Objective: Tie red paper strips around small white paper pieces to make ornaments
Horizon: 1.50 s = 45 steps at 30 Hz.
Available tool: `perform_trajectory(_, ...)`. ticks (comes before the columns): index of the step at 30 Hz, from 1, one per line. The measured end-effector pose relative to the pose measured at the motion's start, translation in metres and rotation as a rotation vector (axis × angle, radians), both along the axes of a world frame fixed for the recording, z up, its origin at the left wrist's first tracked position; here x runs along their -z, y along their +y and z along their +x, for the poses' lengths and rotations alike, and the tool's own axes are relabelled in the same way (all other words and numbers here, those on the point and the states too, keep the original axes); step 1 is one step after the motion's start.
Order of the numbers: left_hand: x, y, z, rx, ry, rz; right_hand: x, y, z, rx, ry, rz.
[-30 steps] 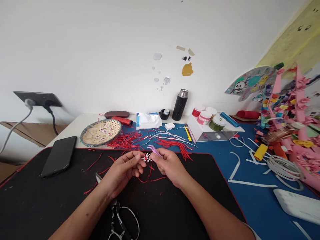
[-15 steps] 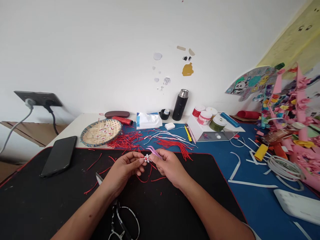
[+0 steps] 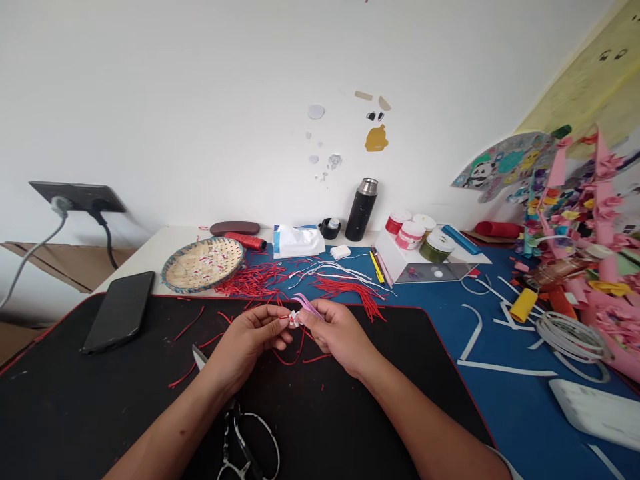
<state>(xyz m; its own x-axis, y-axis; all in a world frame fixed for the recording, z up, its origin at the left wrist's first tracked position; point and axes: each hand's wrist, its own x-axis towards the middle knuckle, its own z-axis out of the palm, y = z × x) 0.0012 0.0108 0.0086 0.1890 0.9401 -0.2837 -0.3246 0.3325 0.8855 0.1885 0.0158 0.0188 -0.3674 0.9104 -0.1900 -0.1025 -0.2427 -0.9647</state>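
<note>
My left hand (image 3: pixel 247 341) and my right hand (image 3: pixel 339 333) meet above a black mat (image 3: pixel 75 400). Between their fingertips sits a small white and red knotted piece (image 3: pixel 293 318). The left fingers pinch it from the left. My right hand grips pink tweezers (image 3: pixel 309 305) whose tips touch the piece, and a red cord (image 3: pixel 293 357) hangs from it down to the mat. Scissors (image 3: pixel 240 437) lie on the mat under my left forearm.
A woven basket (image 3: pixel 203 265) holding small pieces stands at the back left beside a black phone (image 3: pixel 120 311). Red cords (image 3: pixel 255 280) and white cords (image 3: pixel 335 270) lie behind my hands. A black flask (image 3: pixel 361 209), jars (image 3: pixel 417 237) and paper crafts (image 3: pixel 575 233) fill the right.
Both hands stay together over the mat. The small piece and the tweezers have shifted slightly between the fingers; nothing else has moved.
</note>
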Motion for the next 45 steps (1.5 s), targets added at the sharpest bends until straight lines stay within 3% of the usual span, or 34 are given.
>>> perform_trajectory(22, -0.0011, -0.0008, -0.0004, -0.029, 0.187, 0.152, -0.0013, -0.0006, -0.0011, -0.005, 0.003, -0.018)
perform_trajectory(34, -0.0028, -0.0023, -0.0012, -0.124, 0.144, 0.192, -0.0036, -0.0008, -0.0011, 0.011, 0.012, -0.017)
perform_trajectory(41, -0.0032, -0.0015, -0.0011, -0.026, -0.014, 0.09, -0.0049, -0.001, 0.0002, 0.002, 0.031, -0.038)
perform_trajectory(45, -0.0032, -0.0015, -0.0019, 0.019, 0.015, 0.079, -0.0054, -0.0015, 0.0004, -0.017, 0.044, -0.032)
